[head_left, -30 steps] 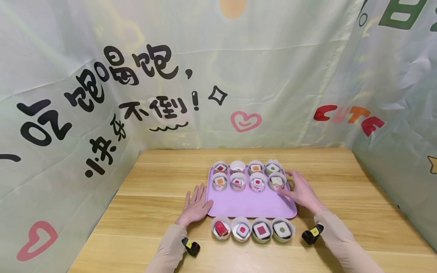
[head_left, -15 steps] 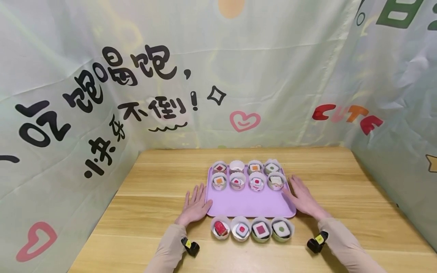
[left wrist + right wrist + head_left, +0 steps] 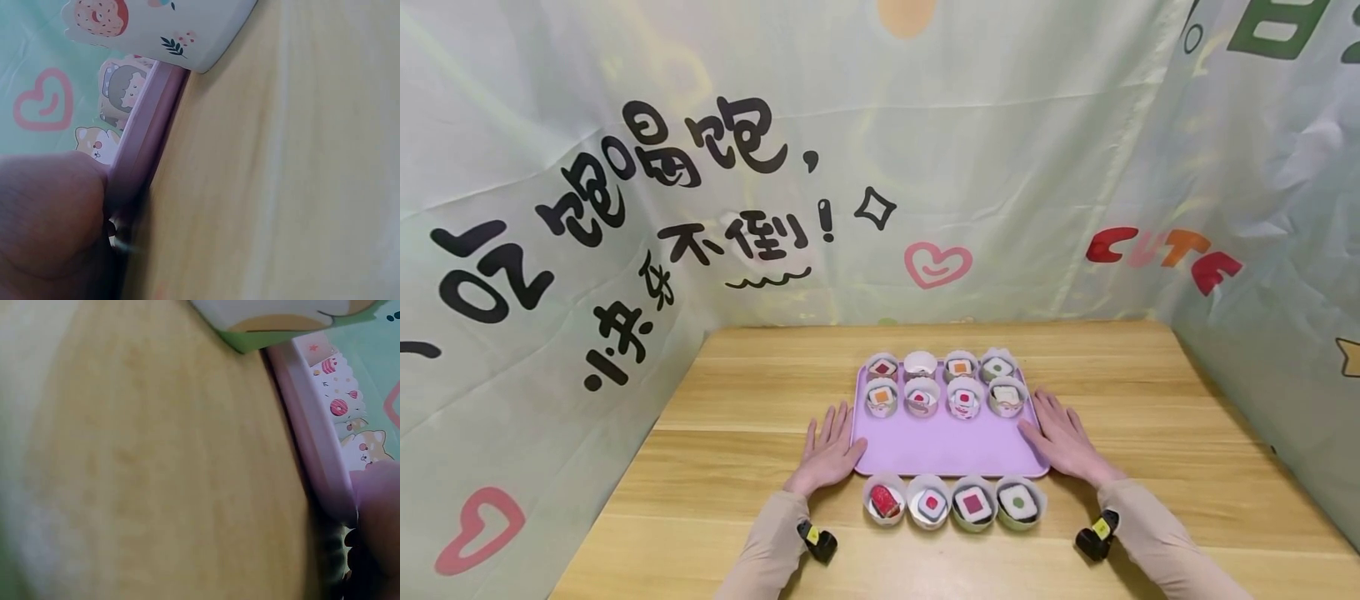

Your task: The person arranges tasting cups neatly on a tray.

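Observation:
Both hands lie flat beside a lilac tray (image 3: 947, 446). My left hand (image 3: 829, 454) is at its left edge, fingers straight, thumb touching the rim. The right hand (image 3: 1066, 440) mirrors it at the right edge, thumb on the rim. Two rows of paper cups fill the tray's far half, holding white sushi-like pieces with coloured centres, such as the orange-centred piece (image 3: 882, 397). What the back-row white cup (image 3: 921, 365) holds is hidden. In the left wrist view, the tray rim (image 3: 144, 125) runs beside part of the hand (image 3: 50, 219); the right wrist view is similar.
On the table (image 3: 722, 467), a row of paper cups stands before the tray's near edge. They include a cup with a red piece (image 3: 885, 502) and a cup with a green-centred piece (image 3: 1018, 503). Printed cloth (image 3: 1000, 208) hangs behind and at the sides.
My right hand has left the rightmost front-row cup on the tray and moved back, flattening beside the tray's right edge. The left hand has stayed in place.

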### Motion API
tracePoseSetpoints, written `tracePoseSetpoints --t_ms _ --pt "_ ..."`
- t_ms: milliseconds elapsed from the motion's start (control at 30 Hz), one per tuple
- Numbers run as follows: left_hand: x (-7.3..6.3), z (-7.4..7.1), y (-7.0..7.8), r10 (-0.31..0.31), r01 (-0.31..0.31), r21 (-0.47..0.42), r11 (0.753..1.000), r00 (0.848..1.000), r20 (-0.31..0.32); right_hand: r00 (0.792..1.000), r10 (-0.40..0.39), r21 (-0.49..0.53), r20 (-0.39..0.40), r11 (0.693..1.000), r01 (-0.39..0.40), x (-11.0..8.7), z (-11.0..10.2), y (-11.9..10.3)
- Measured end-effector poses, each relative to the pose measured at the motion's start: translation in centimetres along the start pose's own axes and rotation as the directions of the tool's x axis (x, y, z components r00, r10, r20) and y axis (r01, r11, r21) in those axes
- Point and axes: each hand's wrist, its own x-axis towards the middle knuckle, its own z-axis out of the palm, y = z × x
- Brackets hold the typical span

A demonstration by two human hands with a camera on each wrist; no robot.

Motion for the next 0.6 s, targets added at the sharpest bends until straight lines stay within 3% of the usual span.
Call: tracePoseSetpoints --t_ms 267,600 --pt "0.04 -0.19 0.06 -0.012 0.012 -0.003 1.0 1.0 0.009 1.0 0.0 -0.054 0.0 0.999 0.0 -0.26 0.39 -0.1" --pt "-0.35 -0.46 0.48 -0.009 0.009 -0.01 1.0 1.0 0.013 1.0 0.008 -0.037 -0.003 0.999 -0.008 -0.39 0.52 0.03"
